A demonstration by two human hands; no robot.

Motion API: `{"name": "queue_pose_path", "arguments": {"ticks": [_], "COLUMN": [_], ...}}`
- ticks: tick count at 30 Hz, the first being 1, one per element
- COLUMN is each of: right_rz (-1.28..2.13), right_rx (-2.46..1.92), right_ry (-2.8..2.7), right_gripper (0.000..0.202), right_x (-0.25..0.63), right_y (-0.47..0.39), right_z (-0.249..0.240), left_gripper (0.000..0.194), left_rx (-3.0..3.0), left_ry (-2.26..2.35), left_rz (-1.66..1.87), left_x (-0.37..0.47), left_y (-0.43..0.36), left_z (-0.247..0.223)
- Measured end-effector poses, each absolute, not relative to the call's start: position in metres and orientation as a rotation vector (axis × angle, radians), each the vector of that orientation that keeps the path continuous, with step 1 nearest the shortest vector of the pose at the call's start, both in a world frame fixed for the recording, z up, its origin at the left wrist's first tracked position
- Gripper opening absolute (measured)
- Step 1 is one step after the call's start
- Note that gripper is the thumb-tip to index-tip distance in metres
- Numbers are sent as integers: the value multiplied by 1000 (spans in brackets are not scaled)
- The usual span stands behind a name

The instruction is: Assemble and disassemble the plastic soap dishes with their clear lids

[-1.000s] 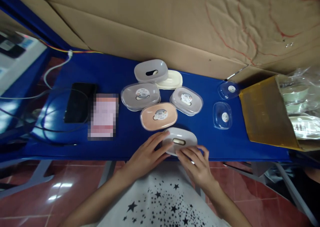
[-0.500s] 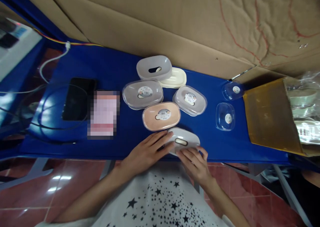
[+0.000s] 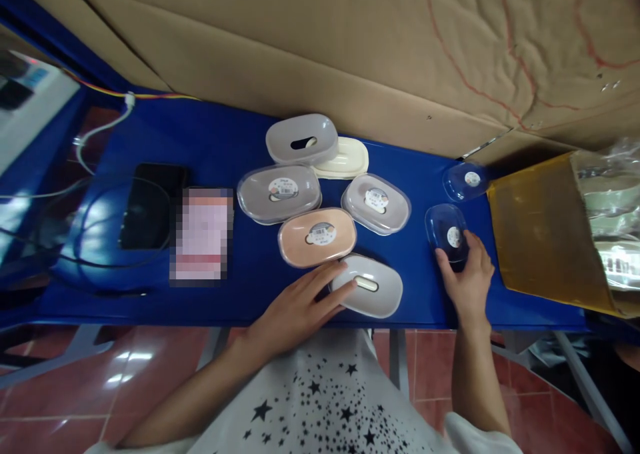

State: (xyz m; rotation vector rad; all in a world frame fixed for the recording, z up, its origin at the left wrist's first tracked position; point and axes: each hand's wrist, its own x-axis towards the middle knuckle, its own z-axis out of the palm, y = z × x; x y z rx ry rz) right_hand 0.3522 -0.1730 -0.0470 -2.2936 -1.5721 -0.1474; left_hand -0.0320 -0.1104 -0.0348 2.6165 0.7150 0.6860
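My left hand (image 3: 300, 301) lies with stretched fingers on the left end of an uncovered light grey soap box (image 3: 384, 295) at the table's front edge. A pale strip shows through the slot in its middle. To the right, my right hand (image 3: 469, 281) has thumb and fingers closed around the near part of a clear plastic lid (image 3: 440, 222) with a round sticker. That lid still lies on the table. Behind my left hand is a peach soap box (image 3: 295, 242) under a clear lid. Two covered greyish boxes (image 3: 250, 197) (image 3: 395, 215) sit farther back.
Another clear lid (image 3: 457, 182) lies beside an open carton (image 3: 540, 241) of wrapped pieces. An uncovered grey box (image 3: 280, 141) leans on a cream piece (image 3: 355, 157) near the cardboard wall (image 3: 300, 61). A phone-like slab (image 3: 145, 207), a blurred-out pink item (image 3: 203, 234) and cables occupy the left.
My right hand has left the light grey soap box and moved right to the nearer clear lid. My left hand stays on the box. The view has shifted slightly.
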Motion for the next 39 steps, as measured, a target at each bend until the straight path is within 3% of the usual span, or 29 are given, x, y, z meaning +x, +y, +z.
{"name": "queue_pose_path", "arguments": {"ticks": [8, 14, 17, 27, 31, 39], "right_rz": [19, 394, 389, 338, 306, 367], "right_rx": [-2118, -1668, -1544, -1553, -1568, -1650], "right_ry": [-1710, -1984, -2194, -2168, -2203, -2035], "right_gripper": [76, 76, 73, 89, 92, 78], "right_x": [336, 293, 271, 277, 274, 306], "right_y": [-202, -218, -216, -211, -212, -210], "right_z": [-31, -16, -20, -28, -29, -31], "left_gripper": [49, 78, 84, 67, 50, 44], "left_rx": [2514, 2371, 2343, 2408, 2437, 2471], "left_ry": [775, 731, 707, 758, 754, 720], "left_rz": [693, 770, 761, 603, 617, 605], "left_x": [-14, -9, -10, -11, -10, -10], "left_y": [-111, -110, -109, -110, -106, -112], "left_z": [-36, -48, -50, -37, -37, -38]}}
